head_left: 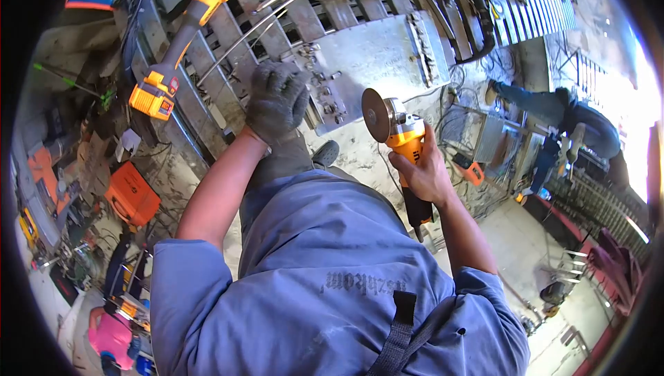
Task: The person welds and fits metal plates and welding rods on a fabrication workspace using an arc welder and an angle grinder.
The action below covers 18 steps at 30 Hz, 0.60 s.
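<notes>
My right hand (pixel 430 172) is bare and wrapped around the body of a yellow-and-black angle grinder (pixel 408 142). Its round cutting disc (pixel 375 114) faces the bench, apart from the metal plate. My left hand (pixel 278 99) wears a dark grey work glove. Its fingers are curled at the left side of the flat metal plate (pixel 370 54); whatever they grip, if anything, is hidden. Small metal pieces (pixel 330 96) stand in a row along the plate's near-left edge, and another row (pixel 420 47) runs along its right side.
A second yellow power tool (pixel 181 44) lies on the slatted metal bench (pixel 304 16) at left. Clamps and rods sit at the back. An orange case (pixel 133 194) is on the floor at left. A co-worker (pixel 588 123) bends over at right; another person (pixel 112 334) is lower left.
</notes>
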{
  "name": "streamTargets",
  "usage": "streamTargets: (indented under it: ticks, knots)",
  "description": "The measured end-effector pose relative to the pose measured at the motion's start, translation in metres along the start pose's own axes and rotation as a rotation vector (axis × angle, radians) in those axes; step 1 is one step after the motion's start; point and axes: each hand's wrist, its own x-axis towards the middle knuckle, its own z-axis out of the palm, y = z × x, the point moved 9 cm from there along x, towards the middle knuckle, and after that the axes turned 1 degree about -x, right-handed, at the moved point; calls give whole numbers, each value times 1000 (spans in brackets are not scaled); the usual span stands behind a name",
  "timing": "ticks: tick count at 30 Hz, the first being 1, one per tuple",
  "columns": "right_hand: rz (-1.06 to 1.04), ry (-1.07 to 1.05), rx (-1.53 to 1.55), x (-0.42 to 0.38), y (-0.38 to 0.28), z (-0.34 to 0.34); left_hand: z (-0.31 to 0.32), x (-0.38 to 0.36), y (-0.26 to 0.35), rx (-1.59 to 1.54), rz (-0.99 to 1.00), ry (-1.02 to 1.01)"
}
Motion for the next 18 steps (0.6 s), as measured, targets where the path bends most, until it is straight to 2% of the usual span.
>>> streamTargets:
  ticks: [5, 10, 14, 18]
  knots:
    - [-37, -31, -73, 29, -62, 4, -5, -5, 2, -116, 43, -42]
    - [-25, -27, -190, 48, -75, 8, 9, -13, -3, -64, 113, -132]
    - [166, -91, -236, 46, -102, 12, 12, -11, -13, -181, 91, -145]
    - [210, -67, -287, 48, -113, 15, 18, -16, -19, -261, 29, -126]
